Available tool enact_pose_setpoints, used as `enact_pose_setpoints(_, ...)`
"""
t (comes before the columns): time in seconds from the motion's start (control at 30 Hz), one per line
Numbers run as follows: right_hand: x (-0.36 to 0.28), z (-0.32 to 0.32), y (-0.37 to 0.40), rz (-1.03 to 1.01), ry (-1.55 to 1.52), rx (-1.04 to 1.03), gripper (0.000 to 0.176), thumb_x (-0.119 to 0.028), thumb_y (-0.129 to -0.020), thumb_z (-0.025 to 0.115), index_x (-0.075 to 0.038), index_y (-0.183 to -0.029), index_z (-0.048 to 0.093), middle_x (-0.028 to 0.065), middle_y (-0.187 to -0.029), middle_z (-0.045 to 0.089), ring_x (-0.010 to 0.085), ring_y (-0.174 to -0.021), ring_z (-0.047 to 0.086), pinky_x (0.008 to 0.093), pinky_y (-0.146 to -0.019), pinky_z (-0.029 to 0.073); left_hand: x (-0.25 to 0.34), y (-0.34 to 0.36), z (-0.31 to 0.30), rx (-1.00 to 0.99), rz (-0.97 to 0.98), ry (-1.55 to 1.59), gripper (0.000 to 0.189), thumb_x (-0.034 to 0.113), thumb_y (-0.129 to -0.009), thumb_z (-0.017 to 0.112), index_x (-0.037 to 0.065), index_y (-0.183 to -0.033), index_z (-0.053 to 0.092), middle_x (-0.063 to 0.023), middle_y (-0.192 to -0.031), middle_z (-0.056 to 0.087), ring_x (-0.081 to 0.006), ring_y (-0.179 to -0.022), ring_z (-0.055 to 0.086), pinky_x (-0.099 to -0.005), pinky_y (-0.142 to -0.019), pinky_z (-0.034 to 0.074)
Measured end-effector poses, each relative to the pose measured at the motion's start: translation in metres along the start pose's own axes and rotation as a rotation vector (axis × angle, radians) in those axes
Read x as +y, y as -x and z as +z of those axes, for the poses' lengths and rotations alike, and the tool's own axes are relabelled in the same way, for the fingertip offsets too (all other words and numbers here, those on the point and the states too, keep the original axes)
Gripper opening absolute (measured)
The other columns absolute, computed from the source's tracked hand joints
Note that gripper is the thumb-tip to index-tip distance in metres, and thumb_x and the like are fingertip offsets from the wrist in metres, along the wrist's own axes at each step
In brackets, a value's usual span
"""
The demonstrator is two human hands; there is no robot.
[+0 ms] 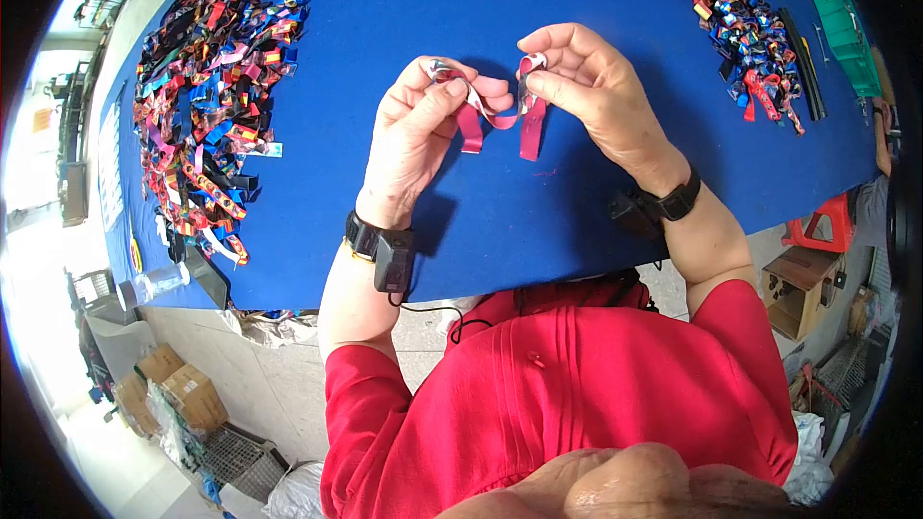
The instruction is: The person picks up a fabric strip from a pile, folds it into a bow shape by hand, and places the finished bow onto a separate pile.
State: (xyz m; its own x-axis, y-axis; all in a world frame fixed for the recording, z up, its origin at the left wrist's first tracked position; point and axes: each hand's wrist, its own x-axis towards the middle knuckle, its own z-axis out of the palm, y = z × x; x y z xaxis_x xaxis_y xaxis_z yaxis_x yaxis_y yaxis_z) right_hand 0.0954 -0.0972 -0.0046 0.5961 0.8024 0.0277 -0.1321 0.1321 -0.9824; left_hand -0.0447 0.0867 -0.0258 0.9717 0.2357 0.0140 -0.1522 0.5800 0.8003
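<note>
Above the blue cloth-covered table [423, 0], both hands hold one short pink ribbon strap [502, 122] with a patterned white-and-dark side. My left hand [420, 113] pinches one part of it between thumb and fingers, and a pink end hangs below. My right hand [598, 86] pinches the other part, with a second pink end hanging under the fingers. Between the hands the strap sags in a shallow curve. Each wrist wears a black band with a small box.
A big heap of colourful ribbon straps [216, 96] lies on the left. Another pile of straps [735, 24] is at the far right, beside dark rods [803, 62] and a green bin [836, 19]. A red stool [819, 224] and cardboard boxes [192, 399] stand on the floor.
</note>
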Motion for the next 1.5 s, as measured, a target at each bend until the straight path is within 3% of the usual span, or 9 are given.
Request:
enact_pose_setpoints(0.4,0.002,-0.002,-0.003,0.13,0.063,-0.018,0.019,-0.004,-0.096,0.069,-0.002,-0.115,0.068,0.0031,-0.103,0.072,0.0086,-0.096,0.067,0.0235,-0.087,0.054,0.005,0.002,0.003,0.04,-0.042,0.011,0.017,0.009,-0.104,0.058,0.0,-0.116,0.063,-0.0194,-0.106,0.074,-0.0276,-0.095,0.074,-0.0405,-0.09,0.059)
enact_pose_setpoints(0.63,0.006,-0.002,-0.003,0.095,0.059,-0.007,0.022,-0.004,-0.096,0.068,-0.001,-0.118,0.066,0.0048,-0.106,0.071,0.0098,-0.097,0.067,0.0251,-0.089,0.054,0.003,0.002,0.001,-0.009,-0.055,-0.038,0.017,0.008,-0.103,0.059,0.0,-0.117,0.064,-0.0186,-0.106,0.075,-0.0251,-0.089,0.073,-0.0385,-0.086,0.06)
enact_pose_setpoints(0.93,0.008,-0.002,-0.003,0.077,0.062,-0.054,0.023,-0.002,-0.096,0.067,0.0,-0.119,0.063,0.0069,-0.107,0.07,0.0123,-0.101,0.067,0.0273,-0.091,0.055,-0.004,0.002,0.001,-0.079,0.026,-0.212,0.016,0.006,-0.1,0.063,-0.003,-0.113,0.068,-0.0179,-0.126,0.067,-0.0224,-0.085,0.071,-0.0368,-0.081,0.059)
enact_pose_setpoints(1.13,0.011,0.003,-0.002,-0.006,0.118,-0.027,0.024,0.0,-0.095,0.068,0.002,-0.119,0.062,0.0091,-0.106,0.07,0.0136,-0.099,0.07,0.0275,-0.089,0.057,-0.004,0.004,0.006,-0.082,0.0,-0.227,0.017,0.002,-0.098,0.065,-0.003,-0.113,0.071,-0.0164,-0.125,0.067,-0.0224,-0.085,0.071,-0.0362,-0.08,0.059)
enact_pose_setpoints(1.5,0.014,0.008,0.0,-0.109,0.117,-0.076,0.022,0.002,-0.098,0.064,0.004,-0.12,0.064,0.0103,-0.102,0.073,0.013,-0.089,0.072,0.0269,-0.078,0.06,-0.004,0.005,0.009,-0.097,-0.051,-0.275,0.017,0.0,-0.097,0.066,-0.004,-0.112,0.073,-0.0125,-0.106,0.071,-0.0215,-0.085,0.07,-0.0342,-0.078,0.059)
